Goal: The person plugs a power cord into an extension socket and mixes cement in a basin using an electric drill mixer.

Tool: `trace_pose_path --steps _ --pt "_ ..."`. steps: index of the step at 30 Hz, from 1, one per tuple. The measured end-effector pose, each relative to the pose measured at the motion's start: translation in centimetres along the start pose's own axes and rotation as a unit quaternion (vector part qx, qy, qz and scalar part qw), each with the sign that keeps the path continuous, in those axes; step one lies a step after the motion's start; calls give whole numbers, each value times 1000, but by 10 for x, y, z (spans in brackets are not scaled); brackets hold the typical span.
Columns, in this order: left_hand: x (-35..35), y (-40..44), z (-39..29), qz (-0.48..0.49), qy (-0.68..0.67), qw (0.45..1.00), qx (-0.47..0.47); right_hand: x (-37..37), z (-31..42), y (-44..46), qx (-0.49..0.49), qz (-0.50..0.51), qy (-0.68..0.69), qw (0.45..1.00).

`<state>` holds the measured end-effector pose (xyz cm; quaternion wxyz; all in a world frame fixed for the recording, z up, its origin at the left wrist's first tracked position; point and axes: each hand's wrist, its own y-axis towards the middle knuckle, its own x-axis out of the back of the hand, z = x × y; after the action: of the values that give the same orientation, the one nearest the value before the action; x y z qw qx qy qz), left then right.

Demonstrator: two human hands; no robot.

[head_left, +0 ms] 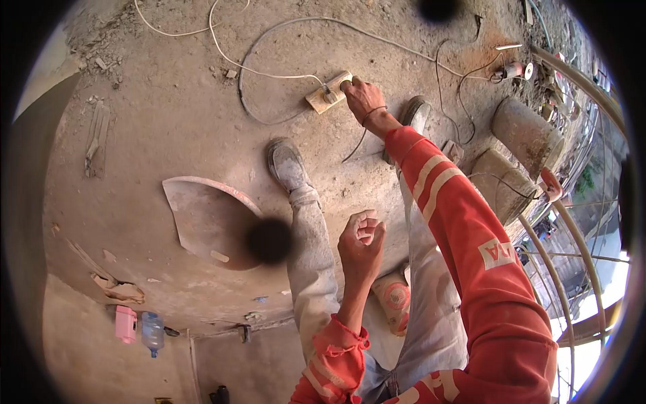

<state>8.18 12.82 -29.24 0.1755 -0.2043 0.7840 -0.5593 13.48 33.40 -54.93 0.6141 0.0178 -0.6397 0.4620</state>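
A pale, dusty power strip (316, 102) lies on the dirt floor ahead of my feet. A plug (330, 95) on a white cord sits in its middle. My right hand (364, 98) reaches down to the strip's right end, fingers closed round a dark plug (345, 85) there; the fingers partly hide it. A thin dark cord (356, 147) trails below this hand. My left hand (361, 244) hangs in the air over my legs, its fingers loosely curled and the thumb apart, with nothing visible in it.
Grey cable (243, 64) loops across the floor. An angle grinder (515, 71) lies at the upper right, above two dusty buckets (528, 135). To the left is a curved sheet (195, 215). A pink container (126, 324) and a blue bottle (153, 332) stand near the wall.
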Motion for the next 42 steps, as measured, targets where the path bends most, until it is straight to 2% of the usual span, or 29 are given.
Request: trace_pose_path --steps 6,9,10,12,14,16,19,22,23,24,25,26,28,31,32,33,34,37,39,40,42 --pt "-5 -2 -4 12 2 1000 28 -11 -3 8 46 15 -34 998" --pt "-2 -1 -6 9 -7 1000 25 -9 -12 8 126 11 -31 992" --pt "-1 1 -6 12 7 1000 -16 -13 -18 9 154 -7 -15 988" --pt "2 3 -7 8 -6 999 -39 -50 -20 12 79 -49 17 996" --pt "6 3 -5 -7 2 999 -54 -39 -11 7 75 -56 -30 995" --pt "3 7 2 -25 36 996 -75 -19 -8 11 32 -11 17 999" --pt "6 2 28 -34 114 991 -66 23 18 -11 -103 -23 -29 994" --pt "1 -9 54 -22 188 978 -90 48 18 -79 -77 -116 43 989" --pt "-1 -15 59 -25 226 969 -95 70 9 -106 -88 -43 132 986" --pt "-3 -24 55 -8 242 964 -107 98 -9 -142 -100 -17 181 978" --pt "-7 -33 49 6 259 959 -119 121 -28 -183 -154 -32 262 952" --pt "-8 -46 45 17 277 952 -128 131 -48 -222 -240 -72 288 924" --pt "-12 -77 17 18 345 929 -131 152 -109 -301 -383 -217 352 826" --pt "10 -98 5 -6 377 912 -163 170 -239 -421 -590 -423 380 573" --pt "29 -100 17 -24 378 908 -180 176 -284 -456 -632 -462 385 488" --pt "24 -119 1 -41 378 911 -159 161 -331 -488 -658 -493 404 401" --pt "20 -125 -1 -61 385 909 -148 154 -378 -512 -667 -510 419 346" --pt "41 -132 16 -140 417 894 -83 144 -490 -537 -546 -492 618 279" --pt "10 -146 16 -139 424 892 -71 173 -518 -525 -446 -440 757 184" --pt "-10 -147 13 -138 425 892 -70 159 -541 -516 -415 -439 783 145" --pt "-55 -141 2 -72 519 841 -134 154 -555 -502 -389 -474 785 83"
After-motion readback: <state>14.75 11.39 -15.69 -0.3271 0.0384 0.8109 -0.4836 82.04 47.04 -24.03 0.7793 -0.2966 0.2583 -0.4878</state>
